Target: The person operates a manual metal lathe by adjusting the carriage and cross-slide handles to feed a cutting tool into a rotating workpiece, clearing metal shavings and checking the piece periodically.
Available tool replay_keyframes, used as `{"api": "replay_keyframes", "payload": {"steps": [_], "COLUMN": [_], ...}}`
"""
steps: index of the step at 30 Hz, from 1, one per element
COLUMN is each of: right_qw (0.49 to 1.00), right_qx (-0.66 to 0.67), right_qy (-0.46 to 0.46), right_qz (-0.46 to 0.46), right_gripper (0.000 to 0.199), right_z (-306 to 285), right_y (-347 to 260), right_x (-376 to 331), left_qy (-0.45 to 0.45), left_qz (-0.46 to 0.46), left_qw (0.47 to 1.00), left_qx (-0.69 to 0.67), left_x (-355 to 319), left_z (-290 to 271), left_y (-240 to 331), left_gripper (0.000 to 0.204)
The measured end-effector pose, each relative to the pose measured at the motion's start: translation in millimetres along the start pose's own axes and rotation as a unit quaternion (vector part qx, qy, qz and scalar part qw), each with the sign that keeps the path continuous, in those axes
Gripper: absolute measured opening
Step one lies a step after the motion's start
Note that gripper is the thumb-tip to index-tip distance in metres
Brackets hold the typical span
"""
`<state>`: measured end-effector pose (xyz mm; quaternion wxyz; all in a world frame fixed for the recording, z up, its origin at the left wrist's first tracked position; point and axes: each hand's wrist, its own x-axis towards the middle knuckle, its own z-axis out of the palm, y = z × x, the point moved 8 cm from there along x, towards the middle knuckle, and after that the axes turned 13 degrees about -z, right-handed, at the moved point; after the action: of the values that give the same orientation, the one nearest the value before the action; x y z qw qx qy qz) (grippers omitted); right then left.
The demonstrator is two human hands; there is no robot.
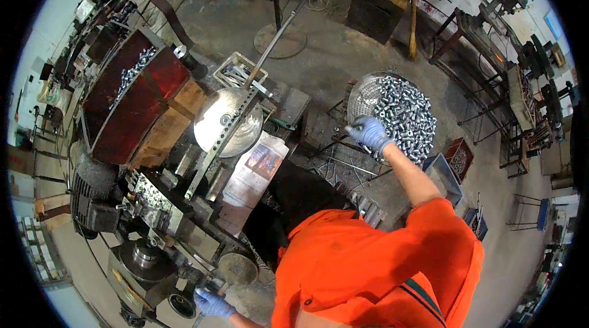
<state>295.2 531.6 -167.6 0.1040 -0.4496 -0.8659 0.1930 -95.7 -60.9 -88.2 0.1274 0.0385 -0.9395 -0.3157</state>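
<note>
My right hand (370, 133), in a blue-grey knit glove, is over the near-left side of a round perforated metal pan (363, 100). Its fingers are drawn together. Something grey shows at the fingertips, too small to name. Heaped in the pan are many short, shiny metal sleeves (405, 116). Far off at the lower left, my left hand (213, 303), gloved alike, curls beside a machine's handwheel (182, 305) and a thin rod. What its fingers close around is hidden.
A round metal disc (215, 120) and a long slotted bar (226, 135) lie across the machine on my left, beside a printed paper sheet (254, 171). Behind stands a red hopper (138, 107) with metal parts. Bins (445, 177) sit right of the pan; a fan stand (280, 41) stands ahead.
</note>
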Motion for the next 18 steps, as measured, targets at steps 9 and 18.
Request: {"api": "replay_keyframes", "payload": {"steps": [9, 18], "right_qw": [0.979, 0.95], "right_qx": [0.104, -0.136], "right_qy": [-0.082, -0.28], "right_qz": [0.153, 0.006], "right_gripper": [0.041, 0.054], "right_z": [-2, 21], "right_y": [158, 81], "right_x": [39, 41], "left_qy": [-0.003, -0.03], "left_qz": [-0.059, -0.056], "left_qw": [0.996, 0.993], "left_qx": [-0.06, -0.104], "left_x": [-8, -5], "left_z": [-6, 1], "left_y": [8, 10], "left_gripper": [0.035, 0.033]}}
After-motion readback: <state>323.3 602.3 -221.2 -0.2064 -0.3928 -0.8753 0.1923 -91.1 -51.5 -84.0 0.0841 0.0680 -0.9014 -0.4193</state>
